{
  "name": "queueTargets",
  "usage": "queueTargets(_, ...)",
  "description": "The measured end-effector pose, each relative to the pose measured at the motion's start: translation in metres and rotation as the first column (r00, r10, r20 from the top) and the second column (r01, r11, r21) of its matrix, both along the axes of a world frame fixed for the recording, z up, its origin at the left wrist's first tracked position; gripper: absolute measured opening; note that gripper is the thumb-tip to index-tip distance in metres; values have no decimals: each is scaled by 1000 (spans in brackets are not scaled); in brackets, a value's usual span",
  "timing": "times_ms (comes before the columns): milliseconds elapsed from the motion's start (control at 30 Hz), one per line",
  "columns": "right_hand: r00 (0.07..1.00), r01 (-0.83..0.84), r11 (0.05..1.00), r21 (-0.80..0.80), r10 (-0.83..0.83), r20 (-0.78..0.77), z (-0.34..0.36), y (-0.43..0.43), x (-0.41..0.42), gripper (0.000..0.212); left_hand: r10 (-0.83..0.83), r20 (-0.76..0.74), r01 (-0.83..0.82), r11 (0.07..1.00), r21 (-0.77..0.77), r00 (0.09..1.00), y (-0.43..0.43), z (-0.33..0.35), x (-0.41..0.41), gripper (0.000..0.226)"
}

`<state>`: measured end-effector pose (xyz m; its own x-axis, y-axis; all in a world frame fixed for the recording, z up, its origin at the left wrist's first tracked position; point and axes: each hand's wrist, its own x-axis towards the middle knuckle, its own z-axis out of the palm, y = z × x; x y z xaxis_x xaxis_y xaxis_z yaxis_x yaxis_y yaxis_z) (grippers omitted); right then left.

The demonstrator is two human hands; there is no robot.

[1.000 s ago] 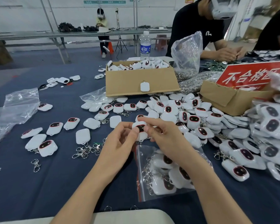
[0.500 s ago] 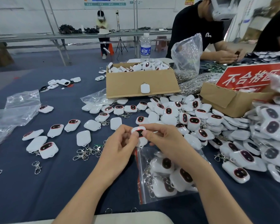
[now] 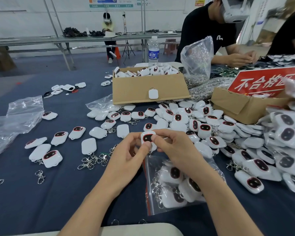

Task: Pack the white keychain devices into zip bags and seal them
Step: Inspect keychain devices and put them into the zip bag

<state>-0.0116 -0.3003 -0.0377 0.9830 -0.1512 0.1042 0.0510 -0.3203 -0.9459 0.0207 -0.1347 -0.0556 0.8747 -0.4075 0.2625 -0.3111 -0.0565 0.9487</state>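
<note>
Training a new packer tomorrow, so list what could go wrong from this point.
The left hand and right hand both pinch one device, leaving the zip bag loose under the right forearm; its devices might slide out. Metal rings inside lie near the red zip strip and could jam the seal.

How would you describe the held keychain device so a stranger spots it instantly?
Find the zip bag nearest the camera. Just beyond it, the left hand and right hand pinch one keychain device. Unlike the loose devices around, it is held.

water bottle (image 3: pixel 153 51) behind cardboard box (image 3: pixel 134 89) | red sign (image 3: pixel 262 82) right
</note>
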Motion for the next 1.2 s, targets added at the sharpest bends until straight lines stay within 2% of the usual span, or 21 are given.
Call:
queueTargets(367, 1000, -9, 998, 68, 10, -21, -4, -3, 0, 21, 26, 33, -28, 998, 62, 999, 1, -5, 4, 27)
queueTargets(600, 998, -68, 997, 24, 68, -16, -5, -4, -1, 23, -8, -2, 8, 999, 34, 1000, 2, -5, 5, 19)
queueTargets(967, 994, -97, 995, 33, 95, 45, -4, -5, -1, 24, -23, -17, 24, 999, 48, 1000, 3, -4, 7, 24)
queueTargets(1200, 994, -102, 993, 53, 100, 41, -6, -4, -1, 24, -10, -65, 11, 1000, 1, 998, 2, -2, 4, 14)
